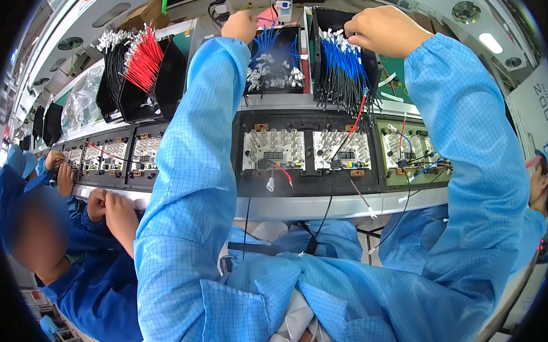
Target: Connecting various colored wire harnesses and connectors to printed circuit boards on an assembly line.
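1. The fingertips of the left hand are turned away; its fingers look curled, but I cannot tell whether they grip anything.
2. The right hand has its fingers bent together at the white connector ends of the blue-and-black wire bundle; whether a lead is pinched between them cannot be made out.
3. That bundle lies in a black bin at the far side of the bench, its black ends hanging over the near edge.
4. The left hand is raised just beside a second bin, where loose blue wires and clear-white connectors lie; the smallest pieces blur together.
5. Both arms reach far forward, spread apart, the right elbow bent outward.
6. The left sleeve hides the bench between the red wire bundle and the central circuit board.
7. A second board sits to its right, crossed by a red-and-black lead.
8. A third board is partly covered by wires; the right sleeve hides the bench beyond.
9. A co-worker at right is cut by the dark rim.
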Demonstrator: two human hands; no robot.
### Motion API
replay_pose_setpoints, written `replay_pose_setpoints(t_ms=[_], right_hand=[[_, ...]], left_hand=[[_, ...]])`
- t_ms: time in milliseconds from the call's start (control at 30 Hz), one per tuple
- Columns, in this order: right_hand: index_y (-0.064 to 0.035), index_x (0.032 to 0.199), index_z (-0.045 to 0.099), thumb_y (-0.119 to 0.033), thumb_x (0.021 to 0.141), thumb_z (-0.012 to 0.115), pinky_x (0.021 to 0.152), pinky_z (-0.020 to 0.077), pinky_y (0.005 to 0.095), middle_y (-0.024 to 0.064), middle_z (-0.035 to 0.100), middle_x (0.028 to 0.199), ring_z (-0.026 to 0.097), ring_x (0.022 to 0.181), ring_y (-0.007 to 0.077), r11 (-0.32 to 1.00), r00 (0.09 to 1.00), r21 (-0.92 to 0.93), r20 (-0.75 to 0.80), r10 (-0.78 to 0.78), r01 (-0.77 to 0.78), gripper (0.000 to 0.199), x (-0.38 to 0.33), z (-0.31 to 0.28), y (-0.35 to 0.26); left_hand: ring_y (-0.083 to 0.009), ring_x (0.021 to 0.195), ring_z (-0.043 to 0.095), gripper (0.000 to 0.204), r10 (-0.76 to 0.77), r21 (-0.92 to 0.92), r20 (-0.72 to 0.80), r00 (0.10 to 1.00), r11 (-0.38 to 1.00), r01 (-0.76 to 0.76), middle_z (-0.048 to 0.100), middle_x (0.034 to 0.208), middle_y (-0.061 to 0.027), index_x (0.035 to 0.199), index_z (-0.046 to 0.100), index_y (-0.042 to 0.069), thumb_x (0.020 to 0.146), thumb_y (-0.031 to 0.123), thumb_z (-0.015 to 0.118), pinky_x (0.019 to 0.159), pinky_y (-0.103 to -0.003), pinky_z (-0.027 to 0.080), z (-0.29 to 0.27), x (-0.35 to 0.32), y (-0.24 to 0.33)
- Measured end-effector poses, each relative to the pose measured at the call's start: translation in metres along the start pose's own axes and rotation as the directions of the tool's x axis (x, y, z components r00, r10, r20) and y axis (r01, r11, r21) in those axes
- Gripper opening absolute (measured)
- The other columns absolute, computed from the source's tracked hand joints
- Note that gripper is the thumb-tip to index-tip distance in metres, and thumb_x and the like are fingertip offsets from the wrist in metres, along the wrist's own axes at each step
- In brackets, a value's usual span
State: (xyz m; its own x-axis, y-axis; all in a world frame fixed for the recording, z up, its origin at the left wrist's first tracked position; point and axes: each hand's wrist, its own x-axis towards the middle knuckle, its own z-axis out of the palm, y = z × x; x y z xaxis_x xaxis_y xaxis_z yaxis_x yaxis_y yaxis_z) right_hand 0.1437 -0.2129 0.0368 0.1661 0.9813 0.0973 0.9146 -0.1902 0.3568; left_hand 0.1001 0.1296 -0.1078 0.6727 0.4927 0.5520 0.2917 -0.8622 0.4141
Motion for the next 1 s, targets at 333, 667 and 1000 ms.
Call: replay_pose_setpoints(t_ms=[333, 667, 1000], right_hand=[[-0.0090, 0.093, 0.066, -0.027, 0.090, 0.058, 0.077, 0.0493, 0.0440, 0.0112, 0.065, 0.083, 0.064, 0.086, 0.0298, 0.998, 1.000, -0.063, 0.001, 0.007, -0.007, 0.020, -0.006, 0.001, 0.002], [-0.0096, 0.105, 0.065, -0.029, 0.092, 0.054, 0.076, 0.0502, 0.0396, 0.0093, 0.066, 0.086, 0.064, 0.082, 0.0263, 0.997, 0.988, 0.034, -0.135, 0.073, -0.069, 0.026, 0.000, 0.010, 0.013], [-0.0063, 0.099, 0.066, -0.054, 0.089, 0.057, 0.057, 0.0424, 0.0265, -0.0007, 0.058, 0.074, 0.049, 0.064, 0.0092, 0.584, 0.902, 0.810, -0.210, 0.377, -0.056, 0.050, 0.007, -0.007, 0.005]], left_hand=[[-0.0291, 0.082, 0.067, 0.030, -0.053, -0.153, 0.126, 0.991, 0.986, 0.072, 0.069, 0.090, -0.0155, 0.099, 0.065, 0.003, 0.092, 0.026, 0.047, 0.074, -0.041, 0.052, -0.009, 0.026, 0.006], [-0.0174, 0.059, 0.056, 0.026, 0.232, -0.397, -0.125, 0.965, 0.879, -0.263, 0.062, 0.070, -0.0060, 0.094, 0.064, 0.004, 0.096, 0.024, 0.047, 0.056, -0.032, 0.045, -0.062, 0.033, 0.055], [-0.0108, 0.050, 0.053, 0.013, 0.300, -0.825, -0.030, 0.954, 0.531, -0.193, 0.059, 0.070, -0.0057, 0.098, 0.052, 0.004, 0.099, 0.015, 0.046, 0.044, -0.024, 0.041, -0.132, -0.031, 0.139]])
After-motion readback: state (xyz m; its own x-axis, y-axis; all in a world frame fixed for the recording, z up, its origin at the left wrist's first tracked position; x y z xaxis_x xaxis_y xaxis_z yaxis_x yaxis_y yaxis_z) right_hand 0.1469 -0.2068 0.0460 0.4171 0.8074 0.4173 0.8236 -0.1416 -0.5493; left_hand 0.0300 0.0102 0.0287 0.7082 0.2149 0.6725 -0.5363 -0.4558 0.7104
